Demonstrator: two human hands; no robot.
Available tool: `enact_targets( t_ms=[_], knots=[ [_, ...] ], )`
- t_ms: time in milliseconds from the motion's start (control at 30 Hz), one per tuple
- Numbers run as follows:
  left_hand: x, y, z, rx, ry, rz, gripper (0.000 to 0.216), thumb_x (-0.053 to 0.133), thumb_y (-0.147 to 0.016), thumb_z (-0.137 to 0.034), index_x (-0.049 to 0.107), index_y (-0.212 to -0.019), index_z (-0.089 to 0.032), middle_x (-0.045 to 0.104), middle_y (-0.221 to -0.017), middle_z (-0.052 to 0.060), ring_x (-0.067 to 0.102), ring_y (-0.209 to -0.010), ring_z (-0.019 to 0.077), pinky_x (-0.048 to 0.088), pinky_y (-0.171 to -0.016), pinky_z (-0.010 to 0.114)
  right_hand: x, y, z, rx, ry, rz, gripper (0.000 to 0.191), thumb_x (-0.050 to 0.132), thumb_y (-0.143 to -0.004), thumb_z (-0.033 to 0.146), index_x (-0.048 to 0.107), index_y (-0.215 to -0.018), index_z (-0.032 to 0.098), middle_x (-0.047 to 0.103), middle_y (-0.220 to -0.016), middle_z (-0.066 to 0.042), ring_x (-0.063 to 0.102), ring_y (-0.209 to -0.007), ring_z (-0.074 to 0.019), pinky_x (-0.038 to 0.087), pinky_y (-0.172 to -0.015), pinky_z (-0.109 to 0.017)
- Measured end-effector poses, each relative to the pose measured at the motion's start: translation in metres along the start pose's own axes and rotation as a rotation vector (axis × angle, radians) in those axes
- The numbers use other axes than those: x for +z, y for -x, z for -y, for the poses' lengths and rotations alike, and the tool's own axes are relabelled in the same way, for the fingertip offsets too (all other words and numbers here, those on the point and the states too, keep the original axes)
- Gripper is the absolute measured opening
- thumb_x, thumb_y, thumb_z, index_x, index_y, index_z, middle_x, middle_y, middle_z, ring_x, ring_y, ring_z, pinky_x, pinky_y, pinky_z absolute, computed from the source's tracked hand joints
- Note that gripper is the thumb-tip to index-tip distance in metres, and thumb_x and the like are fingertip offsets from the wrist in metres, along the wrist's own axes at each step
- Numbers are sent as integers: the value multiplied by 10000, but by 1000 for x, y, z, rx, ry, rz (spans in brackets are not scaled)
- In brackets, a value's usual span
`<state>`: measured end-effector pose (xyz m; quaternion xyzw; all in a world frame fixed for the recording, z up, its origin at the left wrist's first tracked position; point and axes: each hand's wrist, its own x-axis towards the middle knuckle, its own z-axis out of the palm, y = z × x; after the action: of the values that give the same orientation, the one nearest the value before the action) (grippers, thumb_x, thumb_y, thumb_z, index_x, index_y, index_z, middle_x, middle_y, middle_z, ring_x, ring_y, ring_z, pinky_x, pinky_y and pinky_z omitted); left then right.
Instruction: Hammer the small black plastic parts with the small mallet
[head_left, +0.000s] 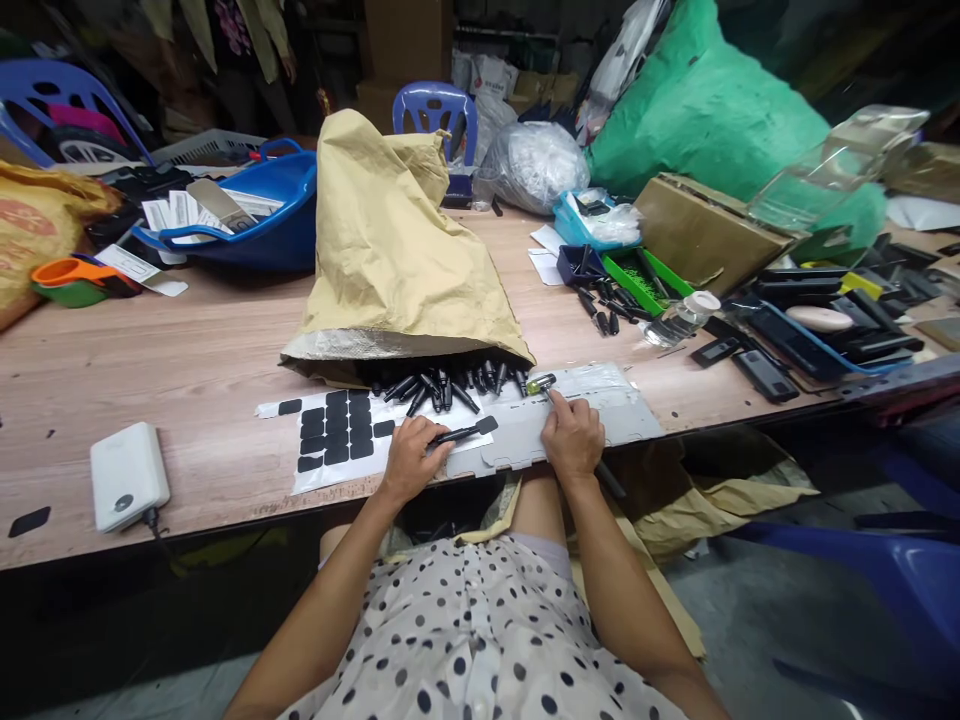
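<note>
My left hand (411, 456) is closed around a slim black rod-like part (456, 435), which points right and has a flat, squarish black end. My right hand (573, 437) grips a small hammer (541, 384) with a yellowish face; its dark handle comes out below the fist. Under both hands lies a grey board (600, 425) at the table's edge. Just beyond, several black tube-like parts (442, 388) spill from the mouth of a large tan sack (397, 250). Left of my left hand is a white sheet with black rounded-square stickers (337, 428).
A white power bank (129, 477) with a cable is at the left front edge. Further back stands a blue basin (262, 225) with cartons. To the right are a green tray (646, 278), a clear bottle (682, 318) and a blue tray (825, 345) of black parts.
</note>
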<state>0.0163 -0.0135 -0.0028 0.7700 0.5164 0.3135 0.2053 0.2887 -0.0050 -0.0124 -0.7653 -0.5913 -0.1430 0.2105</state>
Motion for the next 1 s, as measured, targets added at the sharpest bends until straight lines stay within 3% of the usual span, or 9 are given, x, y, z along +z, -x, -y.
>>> enact_targets(
  t_ms=[100,233,300,400,533,700,800,867,1000],
  knots=[
    [-5,15,-12,150,89,12,217,559,-954,-321,725,-1011,-193,694,-844,63,619,-791,194,520,-720,327,-1,0,1,-13,18,-15,351,525,-885,134,747,-1146,206,535,-856,-90,420,-789,-228,267,-651,-330],
    [-5,50,-26,306,173,157,278,479,-1001,-326,704,-1087,-187,712,-815,55,646,-691,162,528,-627,271,-1,1,3,-24,30,-32,345,521,-882,131,754,-1125,207,534,-851,-89,425,-788,-232,271,-654,-330],
    [0,67,-26,260,140,211,284,461,-1005,-327,704,-1091,-207,732,-836,52,679,-698,177,542,-627,276,0,1,4,-29,34,-33,349,521,-881,129,753,-1130,208,535,-846,-90,424,-786,-234,270,-651,-332],
    [13,84,-11,80,-17,246,257,479,-977,-300,720,-1037,-233,757,-835,55,719,-708,230,540,-592,299,2,1,4,-32,40,-37,352,529,-872,135,746,-1142,201,527,-840,-90,423,-789,-237,269,-649,-334],
    [29,92,11,-64,-247,308,192,551,-884,-194,739,-907,-223,721,-654,46,698,-561,254,425,-443,292,6,1,2,-40,42,-49,353,542,-855,142,739,-1143,194,520,-841,-88,422,-789,-234,273,-649,-331],
    [20,83,-5,38,-109,313,170,612,-860,-184,737,-942,-265,763,-757,35,730,-647,240,506,-513,300,7,2,0,-52,19,-42,350,542,-861,148,738,-1148,186,527,-844,-93,425,-786,-236,278,-644,-330],
    [5,62,-26,129,63,229,188,553,-932,-234,736,-919,-272,766,-815,20,722,-707,198,567,-618,293,7,2,1,-55,24,-45,366,543,-852,145,732,-1163,185,525,-837,-92,420,-787,-236,276,-641,-334],
    [-5,41,-31,99,76,95,268,482,-973,-251,733,-881,-240,738,-770,23,686,-669,176,565,-621,290,7,2,1,-57,34,-48,369,538,-853,141,732,-1163,187,527,-832,-90,422,-787,-235,276,-639,-335],
    [-18,-5,-11,-71,-132,-253,204,541,-939,-269,723,-1004,-204,694,-886,69,661,-818,212,561,-722,327,7,2,2,-64,42,-57,358,527,-866,128,739,-1150,183,535,-824,-90,433,-782,-234,278,-637,-333]
  ],
)
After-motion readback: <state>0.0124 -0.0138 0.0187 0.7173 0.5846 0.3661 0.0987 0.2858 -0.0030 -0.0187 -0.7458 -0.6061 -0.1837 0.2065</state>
